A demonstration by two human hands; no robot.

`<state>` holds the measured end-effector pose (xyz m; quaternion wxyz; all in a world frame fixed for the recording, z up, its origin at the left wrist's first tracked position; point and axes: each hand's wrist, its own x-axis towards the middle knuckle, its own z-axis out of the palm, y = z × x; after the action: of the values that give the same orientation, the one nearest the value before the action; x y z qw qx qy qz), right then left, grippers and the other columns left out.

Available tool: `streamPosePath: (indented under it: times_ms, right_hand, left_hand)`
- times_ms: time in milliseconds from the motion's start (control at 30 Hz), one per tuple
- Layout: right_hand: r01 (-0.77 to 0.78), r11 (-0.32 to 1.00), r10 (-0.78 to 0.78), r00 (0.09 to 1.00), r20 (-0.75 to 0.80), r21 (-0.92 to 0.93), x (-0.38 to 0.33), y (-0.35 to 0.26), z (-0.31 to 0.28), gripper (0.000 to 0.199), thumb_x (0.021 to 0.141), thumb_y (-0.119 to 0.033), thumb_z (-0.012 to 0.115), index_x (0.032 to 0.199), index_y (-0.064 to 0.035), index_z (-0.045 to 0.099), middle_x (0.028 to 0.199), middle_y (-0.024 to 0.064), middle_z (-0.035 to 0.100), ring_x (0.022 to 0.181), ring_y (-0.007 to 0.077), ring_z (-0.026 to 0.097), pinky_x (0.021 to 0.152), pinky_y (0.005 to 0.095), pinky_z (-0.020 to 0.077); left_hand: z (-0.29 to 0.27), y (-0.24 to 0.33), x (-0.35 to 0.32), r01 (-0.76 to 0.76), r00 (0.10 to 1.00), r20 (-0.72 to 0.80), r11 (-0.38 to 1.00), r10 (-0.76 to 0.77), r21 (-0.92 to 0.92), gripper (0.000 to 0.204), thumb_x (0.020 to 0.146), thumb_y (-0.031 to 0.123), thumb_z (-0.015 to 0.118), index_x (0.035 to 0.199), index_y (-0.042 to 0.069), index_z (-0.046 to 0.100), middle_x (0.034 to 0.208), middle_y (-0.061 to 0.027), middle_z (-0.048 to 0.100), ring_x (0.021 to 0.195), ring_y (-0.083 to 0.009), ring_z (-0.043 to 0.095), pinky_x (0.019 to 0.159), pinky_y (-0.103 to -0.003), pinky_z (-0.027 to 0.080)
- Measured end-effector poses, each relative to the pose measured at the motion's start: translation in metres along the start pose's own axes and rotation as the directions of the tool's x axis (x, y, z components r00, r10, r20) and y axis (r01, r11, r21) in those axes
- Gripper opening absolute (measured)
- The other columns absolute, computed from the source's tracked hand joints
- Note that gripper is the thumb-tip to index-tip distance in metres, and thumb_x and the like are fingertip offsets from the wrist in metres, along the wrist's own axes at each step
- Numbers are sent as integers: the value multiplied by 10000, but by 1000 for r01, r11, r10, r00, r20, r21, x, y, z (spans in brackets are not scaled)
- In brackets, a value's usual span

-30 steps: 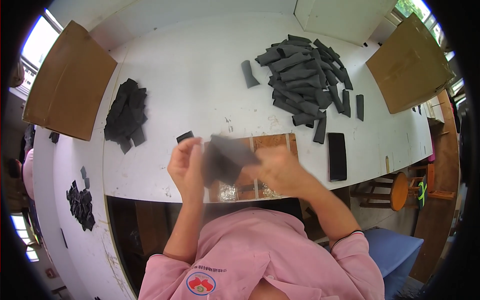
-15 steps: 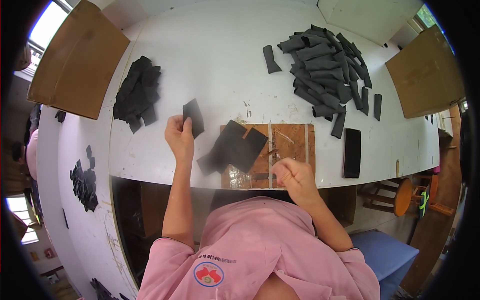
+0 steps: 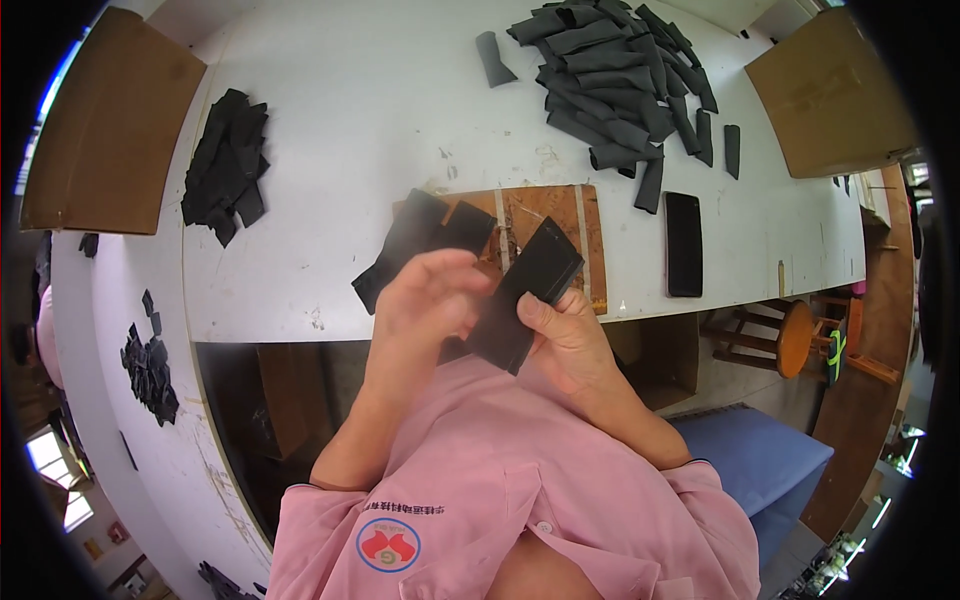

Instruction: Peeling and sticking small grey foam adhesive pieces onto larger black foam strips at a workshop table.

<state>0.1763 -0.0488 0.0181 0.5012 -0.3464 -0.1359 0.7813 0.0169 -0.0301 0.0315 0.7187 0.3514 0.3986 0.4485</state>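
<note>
A flat black rectangular piece of material [image 3: 532, 290] is gripped at its lower right edge by my right hand [image 3: 575, 345], thumb on top. Close to the left side of this piece hovers my left hand [image 3: 428, 298], slightly blurred, with its fingers apart and nothing visible in them. Behind the left hand, several flat black pieces [image 3: 408, 232] lie overlapping on the left part of a brown wooden board [image 3: 590, 235] at the table's front edge. My hands hide part of the board.
Rolled dark grey pieces [image 3: 610, 85] form a heap at the far right, and one lone roll [image 3: 492, 60] lies left of it. Flat black pieces [image 3: 228, 165] are piled at left. A phone [image 3: 684, 245] lies right of the board. Cardboard boxes [image 3: 105, 130] [image 3: 830, 95] flank the table.
The black piece that my left hand held at the left is now in my right hand, in front of my body. Both hands have come together, and the view has shifted.
</note>
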Motion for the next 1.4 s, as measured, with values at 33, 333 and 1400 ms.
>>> streamPosePath:
  times_ms: [33, 333, 1400]
  right_hand:
    - [6, 1000, -6, 1000, -6, 3, 1, -2, -4, 204, 802, -169, 610, 954, -37, 577, 900, 30, 592, 813, 119, 564, 733, 265, 460]
    - [30, 995, -27, 999, -39, 99, 1, -7, -20, 148, 812, -159, 593, 915, -53, 576, 868, 33, 599, 798, 127, 582, 720, 285, 492]
    - [-55, 993, 58, 998, -29, 100, 8, -2, -21, 211, 823, -176, 583, 961, -19, 559, 925, 53, 582, 849, 150, 568, 781, 301, 468]
  left_hand:
    - [0, -4, -2, -22, 999, 25, 994, 25, -107, 361, 772, 158, 577, 1058, -31, 467, 948, -104, 563, 763, -120, 547, 627, -213, 448]
    - [13, -16, -13, 56, 998, 12, 991, -55, -121, 243, 735, 41, 585, 958, -34, 521, 838, -88, 596, 673, -115, 568, 600, -214, 439]
    - [9, -20, -14, 95, 991, -76, 984, -108, -153, 132, 749, 1, 564, 879, -12, 548, 741, -70, 592, 610, -106, 554, 581, -212, 438]
